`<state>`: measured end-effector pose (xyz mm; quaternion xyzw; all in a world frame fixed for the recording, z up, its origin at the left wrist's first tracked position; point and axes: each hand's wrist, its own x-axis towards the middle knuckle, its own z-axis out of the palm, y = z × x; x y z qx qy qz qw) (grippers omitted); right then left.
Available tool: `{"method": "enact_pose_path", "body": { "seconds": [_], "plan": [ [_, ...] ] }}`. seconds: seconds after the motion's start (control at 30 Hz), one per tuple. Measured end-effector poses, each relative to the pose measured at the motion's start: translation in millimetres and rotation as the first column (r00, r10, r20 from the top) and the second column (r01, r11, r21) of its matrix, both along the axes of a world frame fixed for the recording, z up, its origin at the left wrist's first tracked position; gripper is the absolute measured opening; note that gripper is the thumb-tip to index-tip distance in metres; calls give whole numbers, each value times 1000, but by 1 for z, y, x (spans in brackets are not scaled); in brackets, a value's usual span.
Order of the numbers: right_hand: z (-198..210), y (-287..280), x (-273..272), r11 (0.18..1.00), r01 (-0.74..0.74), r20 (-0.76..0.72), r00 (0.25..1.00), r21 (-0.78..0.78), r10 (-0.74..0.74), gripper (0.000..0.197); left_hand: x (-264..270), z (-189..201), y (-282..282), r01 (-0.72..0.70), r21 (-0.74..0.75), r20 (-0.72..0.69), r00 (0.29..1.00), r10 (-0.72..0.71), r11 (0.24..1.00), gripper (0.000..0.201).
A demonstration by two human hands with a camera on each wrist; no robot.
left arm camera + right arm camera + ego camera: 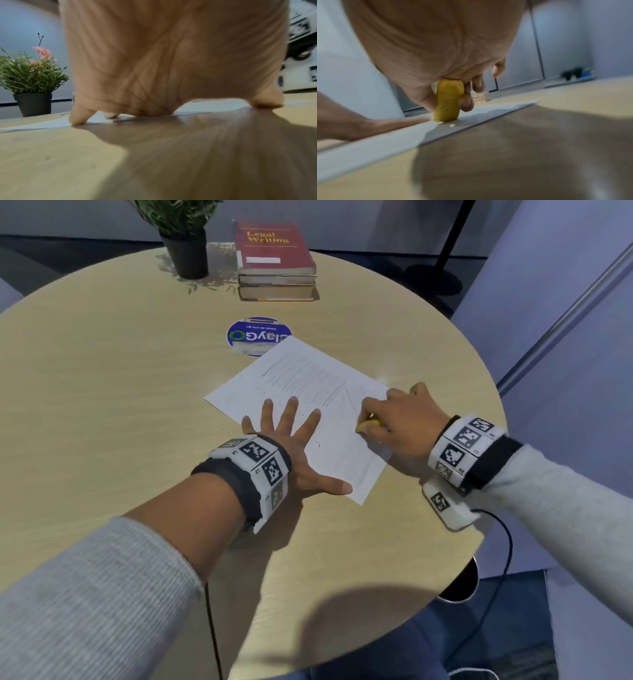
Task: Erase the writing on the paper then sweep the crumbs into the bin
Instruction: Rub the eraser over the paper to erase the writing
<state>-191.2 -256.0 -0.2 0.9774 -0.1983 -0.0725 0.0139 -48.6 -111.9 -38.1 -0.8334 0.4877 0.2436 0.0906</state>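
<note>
Bright overhead light throws soft dark shadows across the table (102, 392); wrist views blurred, edges bowed by wide-angle lenses.

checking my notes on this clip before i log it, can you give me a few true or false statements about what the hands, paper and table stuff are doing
1. The left hand lies flat with spread fingers on the paper. True.
2. The right hand holds a blue pen. False: it grips a yellow eraser, whose lower end touches the paper.
3. The paper is free of marks. False: grey pencil shading still covers its far part.
4. A red book titled Legal Writing tops a stack at the far side of the table. True.
5. The potted plant stands to the right of the books. False: it stands to their left.
</note>
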Motion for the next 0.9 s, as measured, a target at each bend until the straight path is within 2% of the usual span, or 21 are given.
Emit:
{"method": "enact_pose_path", "body": {
  "seconds": [0.07, 0.13, 0.17, 0.2, 0.27, 0.3, 0.33, 0.43, 0.47, 0.57, 0.6, 0.7, 0.73, 0.77, 0.83, 0.87, 0.9],
  "plan": [
    [-4, 8, -1, 998, -63, 22, 998, 12, 63, 24, 1, -1, 0, 3, 1, -1, 1000, -3, 1000, 140],
    [-17, 30, -2, 964, -224, 0, 974, 142, 227, 28, 1, 0, 0, 7, 6, -8, 1000, -7, 1000, 141],
    [-17, 34, -3, 954, -241, -27, 968, 179, 250, 28, 2, 0, 0, 8, 2, -7, 1000, -8, 1000, 141],
    [-12, 29, -2, 966, -195, -29, 979, 169, 203, 28, 1, 0, 0, 5, -2, -9, 1000, -5, 1000, 140],
    [-5, 6, 0, 996, -15, 8, 1000, 84, 14, 23, -1, 0, 1, -2, -11, -8, 1000, 2, 1000, 139],
    [-6, 1, 1, 999, 17, 22, 1000, 31, -17, 19, -1, 0, 1, -5, -13, -6, 1000, 5, 1000, 139],
    [-7, 6, 2, 1000, -9, 30, 1000, 23, 8, 18, -1, -1, 1, -6, -10, -5, 1000, 5, 1000, 139],
    [-18, 40, 7, 957, -264, 22, 964, 119, 263, 17, 1, 1, 0, 11, 13, -2, 1000, -11, 1000, 137],
    [-14, 40, 8, 954, -289, 8, 957, 84, 290, 17, 1, 1, 0, 12, 17, -3, 1000, -12, 1000, 138],
    [-1, 13, 10, 1000, -12, 8, 1000, 22, 12, 20, 0, 2, 0, -9, 15, -16, 1000, 9, 1000, 140],
    [-2, 13, 9, 1000, -3, 17, 1000, 25, 3, 20, 0, 2, 1, -10, 16, -17, 1000, 10, 1000, 140],
    [-12, 42, 4, 964, -239, 34, 971, 116, 237, 22, 1, 1, 0, 9, 23, -8, 1000, -8, 1000, 140],
    [-9, 43, 3, 958, -251, 14, 968, 142, 251, 23, 1, 1, 0, 8, 22, -9, 1000, -8, 1000, 140],
    [-4, 36, 2, 972, -199, -1, 980, 126, 201, 22, 1, 1, 0, 3, 20, -13, 1000, -3, 1000, 141],
    [0, 10, 3, 999, -10, -7, 1000, 30, 10, 19, 1, 2, 1, -5, 17, -17, 1000, 6, 1000, 142],
    [-1, 5, 1, 1000, 26, -4, 1000, -1, -26, 20, 0, 1, 1, -5, 18, -17, 1000, 5, 1000, 142],
    [-5, 9, -2, 1000, -5, 3, 1000, 8, 5, 22, 0, 1, 0, 0, 18, -16, 1000, 0, 1000, 142]
  ]
}}
